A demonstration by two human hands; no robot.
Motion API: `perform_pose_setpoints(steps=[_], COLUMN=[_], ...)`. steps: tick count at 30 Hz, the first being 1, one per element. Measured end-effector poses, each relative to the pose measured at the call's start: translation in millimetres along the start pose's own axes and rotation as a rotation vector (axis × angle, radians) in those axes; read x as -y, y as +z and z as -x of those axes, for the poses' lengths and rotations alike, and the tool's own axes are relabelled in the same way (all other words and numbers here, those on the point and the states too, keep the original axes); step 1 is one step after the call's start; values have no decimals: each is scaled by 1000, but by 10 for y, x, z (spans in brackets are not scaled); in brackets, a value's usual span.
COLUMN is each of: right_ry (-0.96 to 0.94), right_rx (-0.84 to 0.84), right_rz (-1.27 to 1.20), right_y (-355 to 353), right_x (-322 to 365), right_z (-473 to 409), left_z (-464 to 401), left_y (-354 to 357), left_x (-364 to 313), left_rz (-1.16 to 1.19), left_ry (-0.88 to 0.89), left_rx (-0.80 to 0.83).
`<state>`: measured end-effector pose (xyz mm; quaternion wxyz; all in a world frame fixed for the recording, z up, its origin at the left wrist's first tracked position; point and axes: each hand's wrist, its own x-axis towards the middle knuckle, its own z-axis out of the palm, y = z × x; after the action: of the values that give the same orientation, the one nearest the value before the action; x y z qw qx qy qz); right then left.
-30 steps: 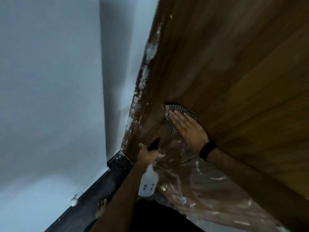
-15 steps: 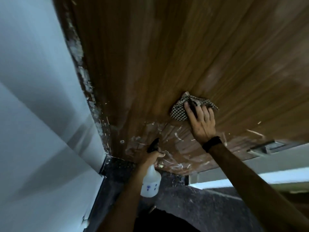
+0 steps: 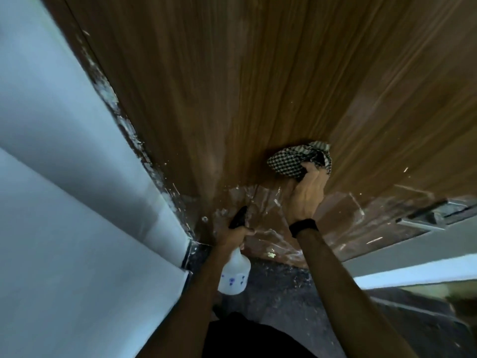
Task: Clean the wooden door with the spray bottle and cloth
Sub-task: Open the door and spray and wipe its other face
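Note:
A brown wooden door (image 3: 258, 86) fills the upper part of the head view, its lower section covered in wrinkled clear film with white paint flecks. My right hand (image 3: 307, 192) grips a bunched black-and-white checked cloth (image 3: 291, 161) and holds it against the door just above the film. My left hand (image 3: 236, 232) grips the black trigger head of a translucent white spray bottle (image 3: 233, 273), which hangs low in front of the door's bottom.
A pale wall (image 3: 64, 177) runs along the left, meeting the paint-smeared door edge (image 3: 124, 120). Dark speckled floor (image 3: 284, 301) lies below. A metal fitting (image 3: 428, 218) shows near the door's lower right, with a white strip beyond.
My right hand has slid the cloth rightward across the door and its fingers have curled round it. The view has swung right. The left hand still holds the bottle low.

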<state>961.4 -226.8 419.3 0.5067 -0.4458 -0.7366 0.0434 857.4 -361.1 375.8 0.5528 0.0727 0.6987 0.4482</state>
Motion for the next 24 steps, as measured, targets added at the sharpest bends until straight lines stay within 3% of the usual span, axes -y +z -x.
perform_pose_setpoints(steps=[3, 5, 13, 19, 24], right_ry=[237, 262, 535, 786, 988], right_rx=[27, 14, -146, -101, -79], right_rz=[-70, -86, -187, -303, -435], right_y=[40, 66, 253, 559, 939], right_x=[-1, -31, 77, 241, 513], right_z=[131, 178, 366, 631, 832], left_z=[74, 58, -14, -41, -206], left_y=[-49, -84, -277, -458, -710], left_x=[45, 41, 29, -47, -35], left_rz=[-67, -61, -173, -272, -347], left_ry=[99, 141, 113, 122, 119], left_rx=[-36, -75, -48, 24, -49])
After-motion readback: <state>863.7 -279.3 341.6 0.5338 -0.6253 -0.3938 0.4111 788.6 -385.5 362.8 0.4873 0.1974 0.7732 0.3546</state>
